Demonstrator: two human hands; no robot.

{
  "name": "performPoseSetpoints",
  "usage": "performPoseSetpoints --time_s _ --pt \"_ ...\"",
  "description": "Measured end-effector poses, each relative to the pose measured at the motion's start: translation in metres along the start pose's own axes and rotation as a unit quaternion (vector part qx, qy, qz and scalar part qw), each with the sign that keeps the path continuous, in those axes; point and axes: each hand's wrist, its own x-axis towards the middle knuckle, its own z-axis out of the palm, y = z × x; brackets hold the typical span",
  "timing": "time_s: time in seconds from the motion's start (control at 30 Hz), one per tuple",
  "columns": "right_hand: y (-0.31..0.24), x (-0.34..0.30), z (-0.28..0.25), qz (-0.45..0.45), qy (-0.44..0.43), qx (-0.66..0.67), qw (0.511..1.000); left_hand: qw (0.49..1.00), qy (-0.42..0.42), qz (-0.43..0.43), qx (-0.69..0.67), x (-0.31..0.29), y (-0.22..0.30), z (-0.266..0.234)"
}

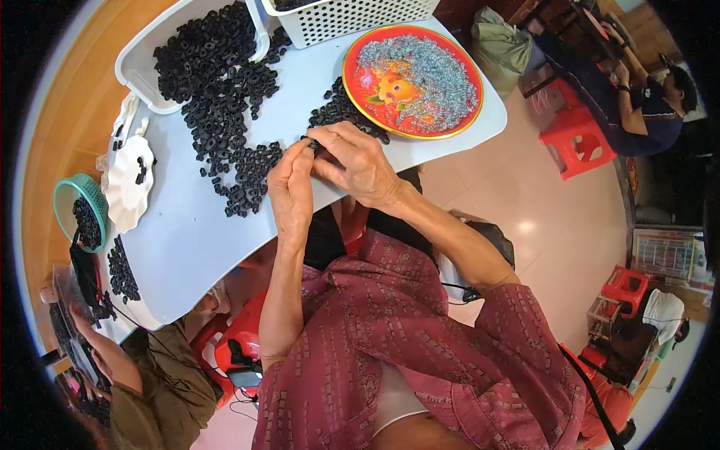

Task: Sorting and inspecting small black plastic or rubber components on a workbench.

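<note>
My left hand (290,187) and my right hand (358,163) meet at the front edge of a pale blue table (180,255). Their fingertips are pinched together around something small, mostly hidden; a dark bit shows between them. Just left of my hands spreads a heap of small black ring-like parts (232,135). More of these black parts (341,111) lie beyond my right hand. Beside them, a red floral plate (357,88) carries many small, shiny, silvery clear pieces (442,71).
A white tub (133,69) spills black parts at the back left, beside a white perforated basket (360,21). Farther left are a white scalloped dish (126,191) and a green basket (94,196). Another person's arm (105,349) is at lower left. A red stool (576,139) stands right.
</note>
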Motion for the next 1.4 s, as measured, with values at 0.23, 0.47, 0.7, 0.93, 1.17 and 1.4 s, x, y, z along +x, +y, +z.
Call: performPoseSetpoints --time_s 0.23,0.47,0.7,0.93,1.17,1.4 --pt "-0.003 0.002 0.002 -0.008 -0.015 -0.032 0.999 0.998 -0.010 -0.056 -0.011 0.004 -0.002 -0.005" --pt "0.005 -0.004 -0.001 0.025 -0.019 0.039 0.999 0.990 -0.042 -0.086 -0.105 0.006 -0.002 -0.007" --pt "0.005 -0.004 -0.002 0.057 -0.036 0.059 0.996 0.995 -0.057 -0.072 -0.046 0.009 0.001 -0.009" --pt "0.003 0.002 -0.003 0.008 -0.029 0.006 1.000 0.998 -0.024 0.022 0.049 0.001 0.011 0.003" --pt "0.000 0.013 -0.012 -0.031 -0.087 -0.035 0.995 0.998 -0.030 0.024 0.052 0.001 0.012 0.001" --pt "0.033 0.105 -0.055 -0.077 -0.092 -0.171 0.978 0.990 -0.029 -0.018 -0.137 -0.001 -0.001 0.002"
